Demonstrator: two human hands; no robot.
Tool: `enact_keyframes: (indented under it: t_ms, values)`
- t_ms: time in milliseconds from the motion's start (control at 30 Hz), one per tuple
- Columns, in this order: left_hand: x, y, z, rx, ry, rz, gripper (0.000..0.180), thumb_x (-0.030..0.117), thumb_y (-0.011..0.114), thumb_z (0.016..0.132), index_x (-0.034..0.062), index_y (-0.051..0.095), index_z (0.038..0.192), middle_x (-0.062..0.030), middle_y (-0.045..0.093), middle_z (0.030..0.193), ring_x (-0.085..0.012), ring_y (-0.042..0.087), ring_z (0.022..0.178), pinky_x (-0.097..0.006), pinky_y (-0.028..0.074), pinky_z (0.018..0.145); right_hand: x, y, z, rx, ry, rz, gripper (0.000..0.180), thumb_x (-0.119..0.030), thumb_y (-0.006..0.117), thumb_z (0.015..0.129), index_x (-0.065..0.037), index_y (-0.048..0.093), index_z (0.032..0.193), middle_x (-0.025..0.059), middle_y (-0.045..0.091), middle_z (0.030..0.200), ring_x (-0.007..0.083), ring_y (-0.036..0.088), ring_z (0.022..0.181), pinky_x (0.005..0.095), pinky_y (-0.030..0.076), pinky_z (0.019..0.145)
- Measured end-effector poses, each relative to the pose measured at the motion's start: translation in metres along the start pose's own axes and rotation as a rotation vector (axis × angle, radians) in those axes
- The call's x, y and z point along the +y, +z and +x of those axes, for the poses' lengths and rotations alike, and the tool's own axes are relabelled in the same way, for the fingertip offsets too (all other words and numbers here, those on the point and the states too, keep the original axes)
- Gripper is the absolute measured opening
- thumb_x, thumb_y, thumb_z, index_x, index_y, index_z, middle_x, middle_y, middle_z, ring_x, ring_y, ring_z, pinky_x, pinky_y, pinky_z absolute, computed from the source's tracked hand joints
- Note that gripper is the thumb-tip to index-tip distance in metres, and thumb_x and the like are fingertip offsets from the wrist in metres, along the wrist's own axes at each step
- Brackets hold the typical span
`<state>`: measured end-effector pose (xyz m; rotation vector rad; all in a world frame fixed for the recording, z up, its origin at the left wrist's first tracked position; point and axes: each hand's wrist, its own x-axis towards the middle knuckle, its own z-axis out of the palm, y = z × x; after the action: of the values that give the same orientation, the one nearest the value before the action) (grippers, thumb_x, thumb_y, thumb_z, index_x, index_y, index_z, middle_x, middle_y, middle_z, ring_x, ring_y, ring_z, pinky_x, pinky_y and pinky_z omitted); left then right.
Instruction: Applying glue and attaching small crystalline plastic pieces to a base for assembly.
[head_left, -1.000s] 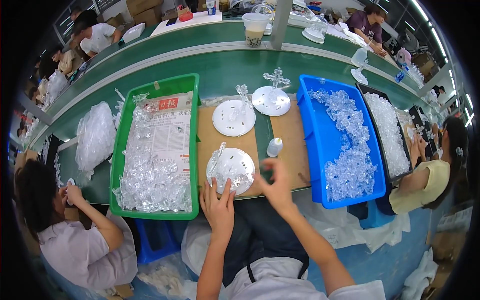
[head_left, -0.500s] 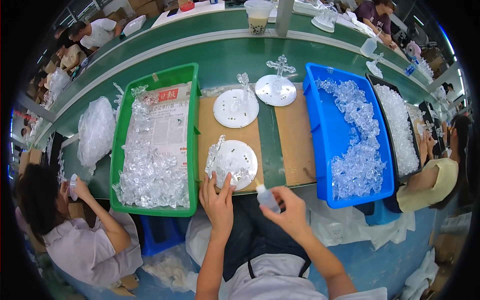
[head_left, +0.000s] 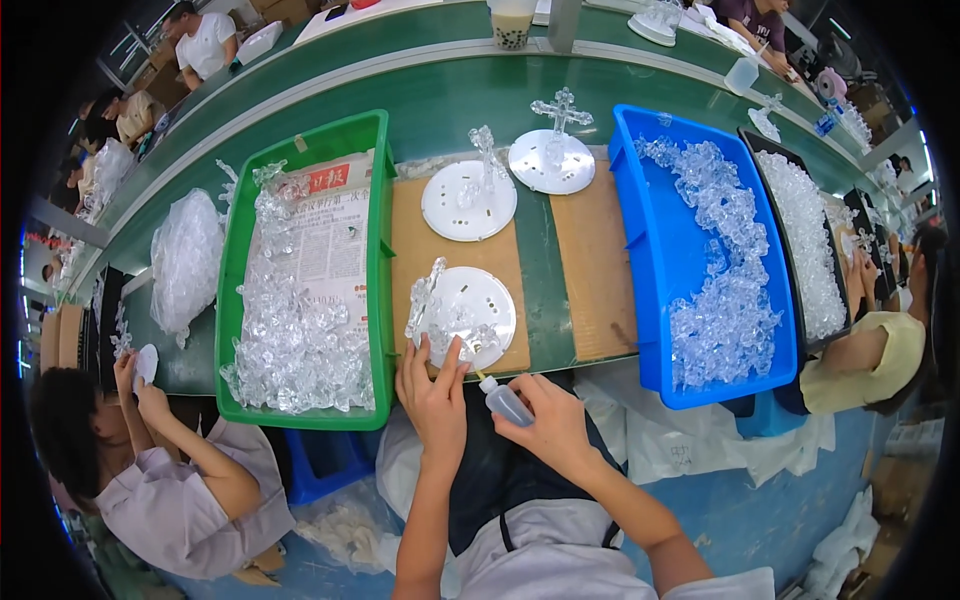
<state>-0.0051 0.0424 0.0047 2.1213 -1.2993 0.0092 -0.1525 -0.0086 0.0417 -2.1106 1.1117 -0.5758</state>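
My right hand (head_left: 548, 418) grips a small translucent squeeze bottle (head_left: 508, 402). Its thin tip points up and left, close to the near edge of a round white disc (head_left: 490, 290) with small slots. My left hand (head_left: 433, 400) has its fingers stretched and apart at that edge, touching the disc or the clear plastic pieces (head_left: 478, 342) on it; the exact contact is hidden. A clear ornate cross (head_left: 425, 297) leans along the disc's left side. Farther back, a second white disc (head_left: 455, 215) bears an upright clear piece, and a third disc (head_left: 530, 178) carries a standing clear cross (head_left: 561, 112).
A green tray (head_left: 383, 250) with newspaper and clear plastic parts stands left. On the right are a blue tray (head_left: 640, 290) and a black tray (head_left: 775, 210) of clear parts. Cardboard (head_left: 590, 270) covers the bench. A co-worker (head_left: 190, 480) sits at left. A drink cup (head_left: 512, 22) stands behind.
My right hand has moved left with the squeeze bottle, bringing its tip nearer my left fingers. My left hand stays at the disc. The view has shifted slightly.
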Motion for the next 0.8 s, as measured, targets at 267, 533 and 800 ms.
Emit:
enact_keyframes:
  t_ms: [267, 533, 800]
  values:
    - [0.0008, -0.0012, 0.0012, -0.005, -0.009, -0.001, 0.034, 0.018, 0.064, 0.083, 0.0208, 0.064, 0.117, -0.0151, 0.050, 0.128, -0.0355, 0.043, 0.121, -0.048, 0.030, 0.102, 0.0040, 0.0030, 0.0010, 0.025, 0.022, 0.103, 0.028, -0.016, 0.075, 0.066, -0.004, 0.059, 0.086, 0.0076, 0.059, 0.074, 0.0197, 0.060, 0.058, 0.0290, 0.048, 0.054]
    - [0.0016, -0.0009, 0.0017, 0.000, -0.007, -0.011, 0.033, 0.019, 0.064, 0.084, 0.0207, 0.064, 0.117, -0.0153, 0.051, 0.128, -0.0354, 0.044, 0.121, -0.048, 0.031, 0.101, 0.0065, -0.0013, 0.0017, 0.002, 0.083, 0.149, 0.028, -0.015, 0.074, 0.066, -0.003, 0.059, 0.086, 0.0085, 0.059, 0.073, 0.0188, 0.059, 0.057, 0.0287, 0.049, 0.054]
    - [0.0013, -0.0007, 0.0011, 0.003, -0.004, -0.006, 0.034, 0.019, 0.064, 0.084, 0.0212, 0.064, 0.118, -0.0152, 0.050, 0.128, -0.0355, 0.044, 0.121, -0.047, 0.031, 0.101, 0.0066, -0.0052, 0.0034, -0.009, 0.130, 0.159, 0.028, -0.014, 0.074, 0.066, -0.002, 0.058, 0.086, 0.0081, 0.059, 0.071, 0.0169, 0.059, 0.056, 0.0275, 0.048, 0.053]
